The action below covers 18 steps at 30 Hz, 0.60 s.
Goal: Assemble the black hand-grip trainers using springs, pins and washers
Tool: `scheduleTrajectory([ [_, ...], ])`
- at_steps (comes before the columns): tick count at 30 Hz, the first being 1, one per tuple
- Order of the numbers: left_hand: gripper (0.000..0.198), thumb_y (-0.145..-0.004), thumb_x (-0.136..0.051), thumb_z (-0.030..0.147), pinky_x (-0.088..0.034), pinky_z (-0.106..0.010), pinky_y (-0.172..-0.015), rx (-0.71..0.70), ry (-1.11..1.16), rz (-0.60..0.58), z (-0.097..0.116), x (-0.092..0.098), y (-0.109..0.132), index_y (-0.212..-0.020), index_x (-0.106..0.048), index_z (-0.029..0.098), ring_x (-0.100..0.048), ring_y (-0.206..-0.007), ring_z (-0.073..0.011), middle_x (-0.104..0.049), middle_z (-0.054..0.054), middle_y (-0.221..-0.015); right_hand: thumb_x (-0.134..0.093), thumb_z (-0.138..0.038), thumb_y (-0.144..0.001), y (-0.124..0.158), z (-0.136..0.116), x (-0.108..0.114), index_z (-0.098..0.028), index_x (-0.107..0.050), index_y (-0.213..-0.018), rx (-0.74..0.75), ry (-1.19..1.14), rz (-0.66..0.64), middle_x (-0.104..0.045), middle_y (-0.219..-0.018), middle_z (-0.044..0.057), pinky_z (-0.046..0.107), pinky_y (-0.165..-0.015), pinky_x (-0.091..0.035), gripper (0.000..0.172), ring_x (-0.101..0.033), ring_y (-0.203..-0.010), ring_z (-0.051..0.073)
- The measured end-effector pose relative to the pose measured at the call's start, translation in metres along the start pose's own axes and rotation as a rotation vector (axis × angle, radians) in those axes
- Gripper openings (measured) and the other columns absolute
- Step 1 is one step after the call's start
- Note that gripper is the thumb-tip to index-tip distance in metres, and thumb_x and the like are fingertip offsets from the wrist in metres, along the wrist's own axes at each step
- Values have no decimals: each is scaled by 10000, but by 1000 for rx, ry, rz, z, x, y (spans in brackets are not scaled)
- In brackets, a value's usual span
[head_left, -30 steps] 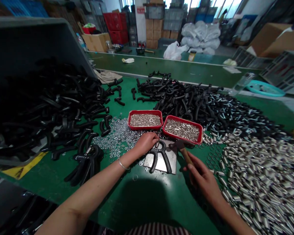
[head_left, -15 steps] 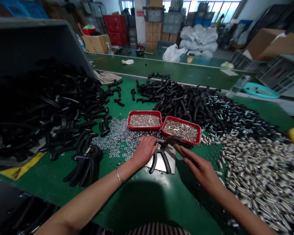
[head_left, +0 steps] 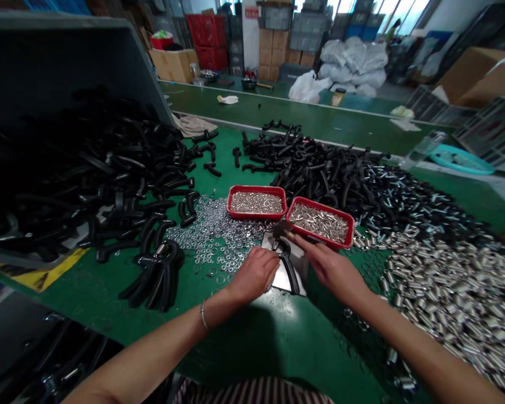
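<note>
A black hand gripper (head_left: 289,268) lies on a small metal plate (head_left: 284,276) on the green table. My left hand (head_left: 255,273) is closed over the gripper's left handle and holds it down. My right hand (head_left: 332,269) is closed round the wooden shaft of a small hammer (head_left: 287,232). The hammer's head sits right above the top of the hand gripper, near its spring. Two red trays stand just behind: the left red tray (head_left: 256,191) holds small rings, the right red tray (head_left: 348,227) holds small metal pins.
Loose washers (head_left: 212,235) are spread left of the plate. Assembled hand grippers (head_left: 157,275) are stacked front left. Black handles (head_left: 109,179) pile up on the left and behind the trays (head_left: 320,168). Metal sleeves (head_left: 446,280) cover the right side. A grey bin (head_left: 46,67) stands far left.
My left hand slid from the top of the hand gripper down onto its left handle. My right hand swung the hammer left, so its head now sits over the gripper's top.
</note>
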<state>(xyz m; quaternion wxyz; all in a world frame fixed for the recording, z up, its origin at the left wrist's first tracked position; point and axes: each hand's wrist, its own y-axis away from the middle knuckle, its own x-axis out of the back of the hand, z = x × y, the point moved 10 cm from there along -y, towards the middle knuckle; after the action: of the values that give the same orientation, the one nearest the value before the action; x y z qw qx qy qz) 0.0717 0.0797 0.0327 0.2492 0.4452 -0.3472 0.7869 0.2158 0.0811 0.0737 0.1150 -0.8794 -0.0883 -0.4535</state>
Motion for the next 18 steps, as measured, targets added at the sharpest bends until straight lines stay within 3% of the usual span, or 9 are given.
scheduleTrajectory([
  [3,243,-1019,-427,263,-425,-403,-971,149,53,20,-13,12,7,-1109,-637,180,-576,-1066,-220,-670,-90,-1124,-447,-251,-987,14,-2,-4,-347,-456,-1482,-10,-21,-92,-672,-1286,49,477,-969,-534,505,-668,-1084,254],
  [6,256,-996,-477,384,-466,-407,-884,375,-30,16,-29,17,21,-1001,-623,174,-608,-959,-245,-663,-99,-1003,-429,-264,-994,32,-8,3,-321,-425,-1505,23,-61,-36,-660,-1297,61,455,-971,-530,514,-651,-1100,246],
  [9,395,-918,-566,528,-497,-412,-782,506,-110,-126,-27,-1,27,-1008,-608,146,-640,-886,-290,-659,-130,-965,-462,-287,-963,43,-2,-5,-299,-473,-1482,-27,-59,-61,-715,-1130,89,410,-882,-561,519,-689,-958,249],
  [11,375,-909,-586,486,-509,-396,-751,534,-118,-207,-21,-16,24,-1044,-604,136,-658,-896,-299,-662,-148,-1007,-508,-341,-943,46,6,-13,-322,-543,-1431,-72,-136,-106,-715,-1167,77,410,-860,-567,489,-695,-962,270],
  [13,253,-927,-559,370,-514,-368,-739,534,-111,-239,-19,-20,20,-1040,-606,149,-669,-900,-279,-666,-138,-1026,-557,-418,-922,51,23,-16,-336,-578,-1397,-173,-277,-106,-697,-1244,59,393,-742,-593,483,-712,-885,275],
  [16,177,-936,-526,309,-518,-343,-733,511,-111,-219,-25,3,31,-995,-623,173,-674,-884,-249,-672,-101,-997,-671,-506,-824,80,62,-20,-321,-567,-1402,-371,-388,-50,-712,-1229,65,341,-514,-566,616,-708,-691,255],
  [18,192,-945,-524,334,-522,-328,-744,529,-137,-152,-37,41,57,-1006,-632,188,-670,-884,-232,-674,-81,-985,-733,-531,-743,114,86,-21,-303,-608,-1344,-420,-325,24,-708,-1242,72,349,-563,-589,655,-727,-790,293],
])
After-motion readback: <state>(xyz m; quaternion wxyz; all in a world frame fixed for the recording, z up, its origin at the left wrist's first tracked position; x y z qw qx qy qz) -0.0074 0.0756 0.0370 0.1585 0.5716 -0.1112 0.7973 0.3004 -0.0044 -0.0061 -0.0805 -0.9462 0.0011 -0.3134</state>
